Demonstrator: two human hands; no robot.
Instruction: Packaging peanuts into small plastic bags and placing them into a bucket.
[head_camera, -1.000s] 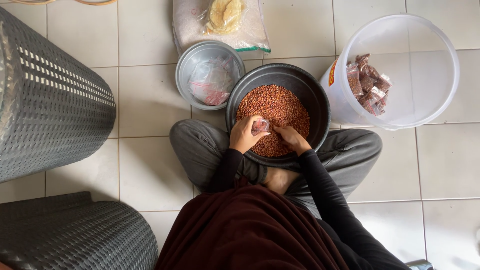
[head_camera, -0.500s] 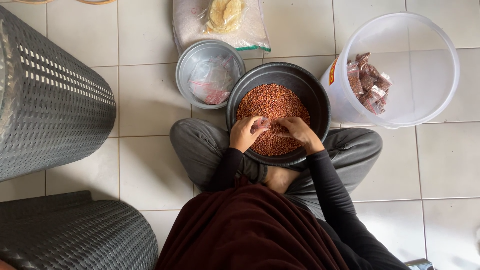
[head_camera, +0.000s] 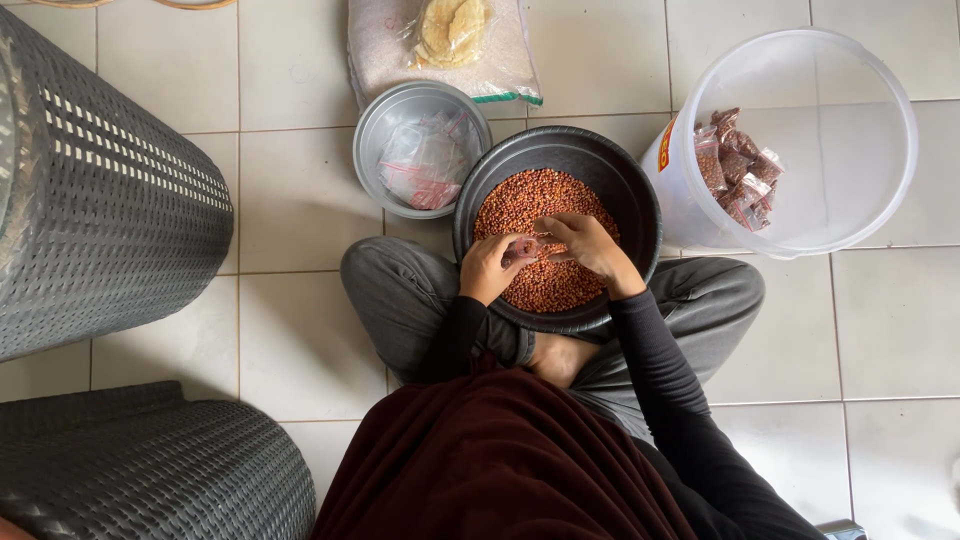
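Currently both hands work over the dark basin (head_camera: 640, 190) of reddish peanuts (head_camera: 530, 205): left hand (head_camera: 490, 268) closed around a small clear bag (head_camera: 522, 247), right hand (head_camera: 585, 243) pinching at its mouth. Few filled packets (head_camera: 738, 170) lie in the tub (head_camera: 860, 120) beyond the right hand; most peanuts remain unpacked.

The head camera looks straight down from above, fairly high, the dark basin (head_camera: 556, 160) at twelve o'clock of the lap.

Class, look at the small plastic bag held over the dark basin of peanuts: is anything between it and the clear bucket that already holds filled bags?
Nothing visible blocks it. The small bag sits between the left hand and right hand; only the basin rim separates it from the adjoining clear bucket.
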